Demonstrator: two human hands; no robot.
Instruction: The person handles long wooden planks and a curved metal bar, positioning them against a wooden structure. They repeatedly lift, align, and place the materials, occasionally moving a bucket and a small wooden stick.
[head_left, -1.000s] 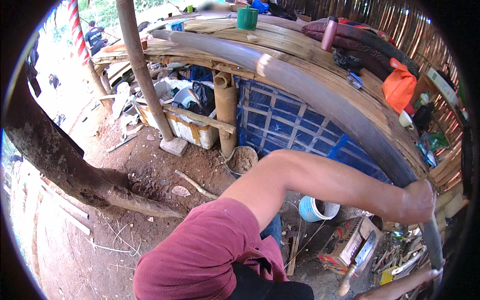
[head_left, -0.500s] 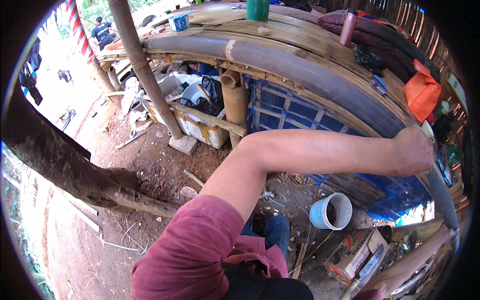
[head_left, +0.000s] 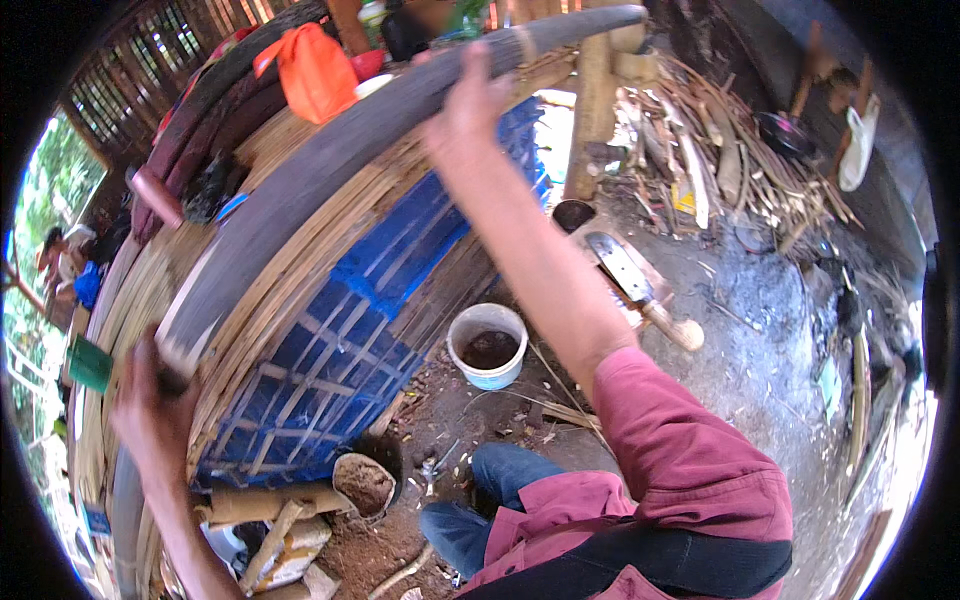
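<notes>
A long grey bamboo pole [head_left: 290,210] runs along the edge of a slatted bamboo platform, from lower left to upper right. My right hand [head_left: 468,110] grips it near its far end, thumb over the top; motion smears the fingers a little. At the near left, my left hand [head_left: 155,405] has its fingers curled around the pole beside a pale patch. Part of that grip is hidden.
Blue mesh over a lattice [head_left: 310,370] closes the platform's side. A white bucket [head_left: 487,346] stands on the dirt floor by my knees. A large wooden-handled knife [head_left: 640,280] lies beyond it, firewood [head_left: 700,140] at upper right. An orange bag [head_left: 310,72] sits on the platform.
My view has swung to the right. My left hand, earlier a fist at the pole's right end, is now at the near left. My right arm has come up onto the pole.
</notes>
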